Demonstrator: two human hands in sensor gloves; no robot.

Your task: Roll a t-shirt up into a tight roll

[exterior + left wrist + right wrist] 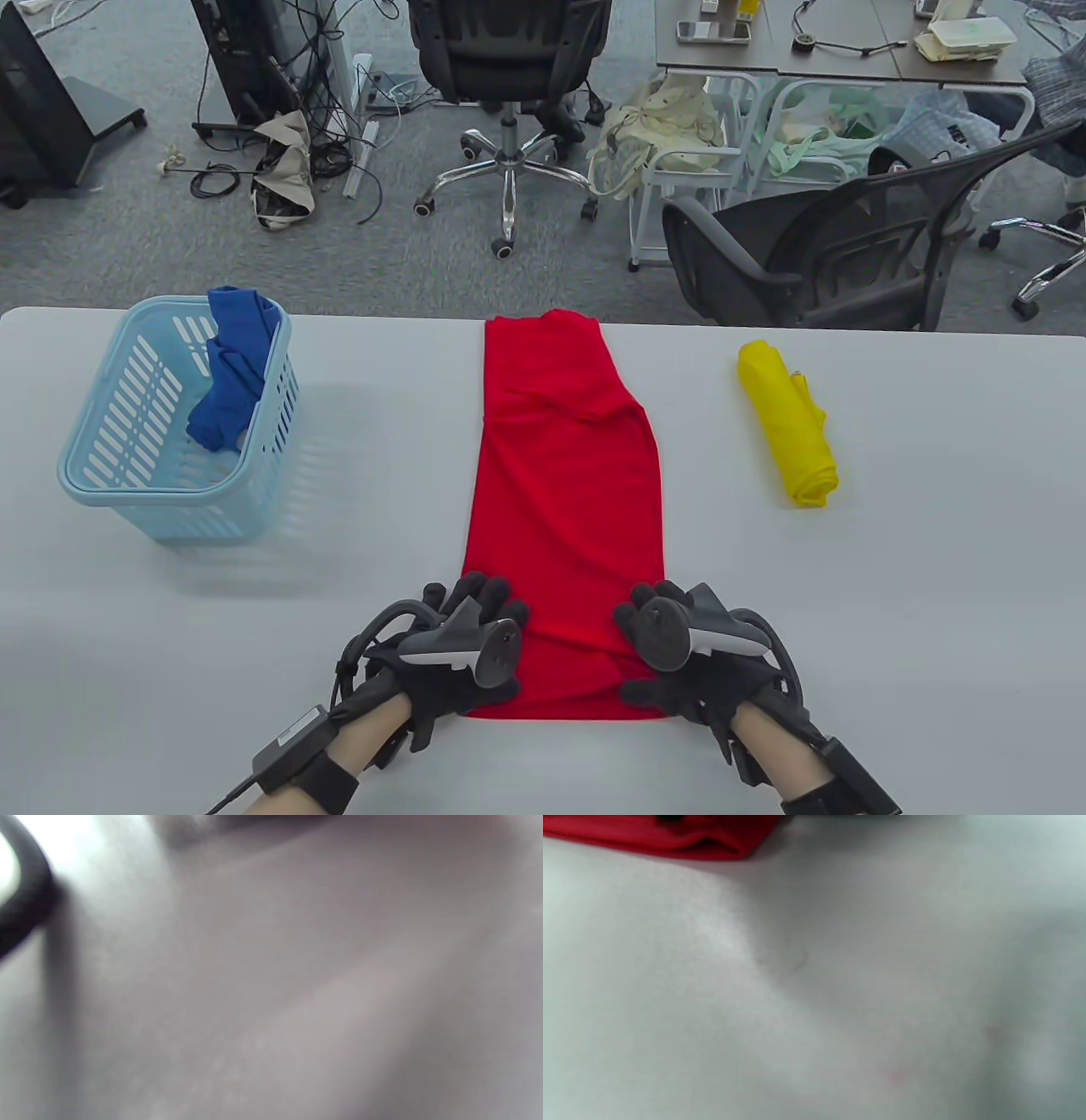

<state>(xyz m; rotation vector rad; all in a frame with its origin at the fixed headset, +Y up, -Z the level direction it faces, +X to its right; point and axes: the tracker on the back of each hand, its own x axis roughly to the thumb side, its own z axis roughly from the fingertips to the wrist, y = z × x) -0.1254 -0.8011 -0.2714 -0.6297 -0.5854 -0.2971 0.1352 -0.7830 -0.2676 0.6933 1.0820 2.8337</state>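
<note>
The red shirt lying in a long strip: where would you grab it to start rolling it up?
Probably at the near short edge of the red shirt, one corner per hand, coming from the person's side. It lies folded flat in a narrow strip running away across the table, and the left hand and right hand rest on those corners.

Left wrist view is all blur; both trackers hide the fingers' grip on the red t-shirt point(564, 501)
</note>
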